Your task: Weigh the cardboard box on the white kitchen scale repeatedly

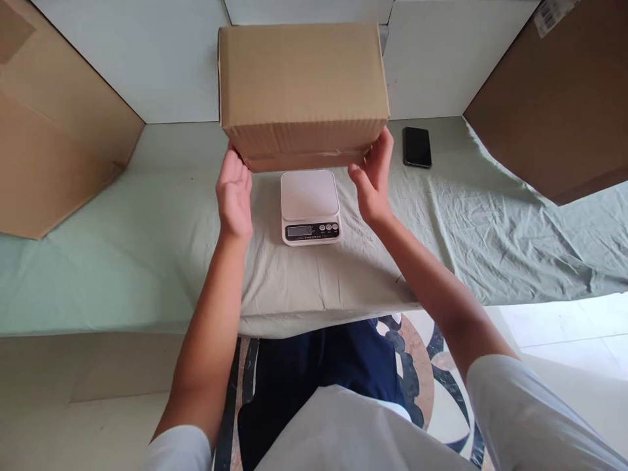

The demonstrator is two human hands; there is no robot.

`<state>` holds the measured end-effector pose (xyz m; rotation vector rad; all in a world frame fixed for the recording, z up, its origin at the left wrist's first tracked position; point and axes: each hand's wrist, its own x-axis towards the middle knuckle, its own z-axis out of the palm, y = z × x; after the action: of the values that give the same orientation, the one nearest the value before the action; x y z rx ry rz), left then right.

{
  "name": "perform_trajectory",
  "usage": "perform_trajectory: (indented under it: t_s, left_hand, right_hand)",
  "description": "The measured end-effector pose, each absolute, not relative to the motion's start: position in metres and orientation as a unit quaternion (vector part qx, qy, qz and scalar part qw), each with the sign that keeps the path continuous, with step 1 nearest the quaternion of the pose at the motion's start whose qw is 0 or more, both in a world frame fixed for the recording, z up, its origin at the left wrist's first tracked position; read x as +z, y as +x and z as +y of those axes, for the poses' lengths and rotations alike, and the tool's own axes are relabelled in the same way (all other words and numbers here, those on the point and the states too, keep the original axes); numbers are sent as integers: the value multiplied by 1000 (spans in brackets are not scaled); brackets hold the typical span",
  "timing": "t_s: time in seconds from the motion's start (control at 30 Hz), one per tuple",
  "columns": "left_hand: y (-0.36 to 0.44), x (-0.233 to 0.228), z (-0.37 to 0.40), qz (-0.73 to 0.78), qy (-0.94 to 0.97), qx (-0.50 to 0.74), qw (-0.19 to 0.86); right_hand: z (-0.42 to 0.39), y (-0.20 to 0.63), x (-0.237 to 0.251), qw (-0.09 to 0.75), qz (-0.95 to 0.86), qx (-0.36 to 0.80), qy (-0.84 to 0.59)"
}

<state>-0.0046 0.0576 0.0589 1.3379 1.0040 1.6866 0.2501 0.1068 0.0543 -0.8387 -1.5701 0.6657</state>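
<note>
Between my two hands is a brown cardboard box (304, 75), held up at the back of the cloth-covered surface, its taped lower side facing me. My left hand (234, 193) grips its lower left corner, fingers partly hidden by the box. At the lower right corner my right hand (375, 176) grips it, thumb toward me and the other fingers up along the side. Just below the box, nearer to me, sits a white digital kitchen scale (310, 208) with a small display and several round buttons. Nothing is seen lying on the visible part of its plate.
A pale green cloth (147, 261) covers the surface. A black phone (417, 147) lies to the right of the box. Large cardboard boxes stand at the left (63, 131) and right (554, 111). White panels (171, 59) close off the back.
</note>
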Motion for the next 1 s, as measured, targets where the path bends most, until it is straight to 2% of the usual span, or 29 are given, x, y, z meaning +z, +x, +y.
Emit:
perform_trajectory:
  t_s: [0.17, 0.33, 1.0]
  left_hand:
    - [-5, 35, 6, 386, 512, 645, 416]
    - [-3, 12, 2, 407, 480, 655, 418]
    - [0, 11, 2, 426, 482, 641, 420]
  right_hand:
    - [54, 265, 35, 562, -675, 327, -349]
    - [50, 263, 14, 560, -665, 343, -356]
    - [50, 266, 5, 555, -650, 378, -356]
